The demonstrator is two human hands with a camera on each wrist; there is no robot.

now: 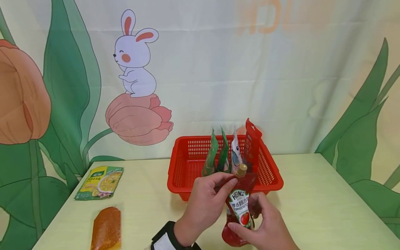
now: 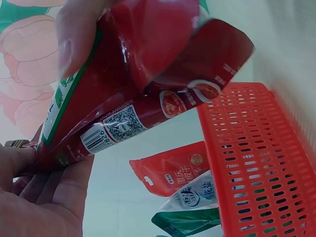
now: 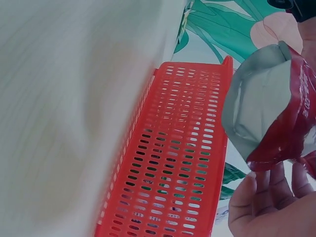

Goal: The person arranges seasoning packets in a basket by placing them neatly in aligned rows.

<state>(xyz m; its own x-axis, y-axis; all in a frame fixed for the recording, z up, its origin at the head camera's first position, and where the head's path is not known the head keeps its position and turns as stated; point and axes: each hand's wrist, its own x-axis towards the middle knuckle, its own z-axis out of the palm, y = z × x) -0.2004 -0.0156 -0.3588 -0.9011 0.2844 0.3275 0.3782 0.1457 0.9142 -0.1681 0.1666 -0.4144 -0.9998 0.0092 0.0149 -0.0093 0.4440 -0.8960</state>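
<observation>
In the head view both hands hold a red Heinz tomato ketchup pouch (image 1: 240,208) in front of a red basket (image 1: 175,166). My left hand (image 1: 201,205) pinches its upper corner beside the gold cap (image 1: 241,170). Lower down, my right hand (image 1: 270,224) grips the pouch's side, thumb across the front. The label faces me, and the pouch leans with its cap up. The left wrist view shows a barcode and QR code on the pouch's back (image 2: 118,123). Its grey base (image 3: 259,98) shows above the right fingers in the right wrist view.
Inside the basket stand two green packets (image 1: 210,158), a white-and-blue packet (image 1: 235,152) and a red packet (image 1: 251,146). A green-and-yellow packet (image 1: 101,183) lies at the table's left, with an orange-brown packet (image 1: 107,227) nearer me. A printed curtain (image 1: 218,69) hangs behind the table.
</observation>
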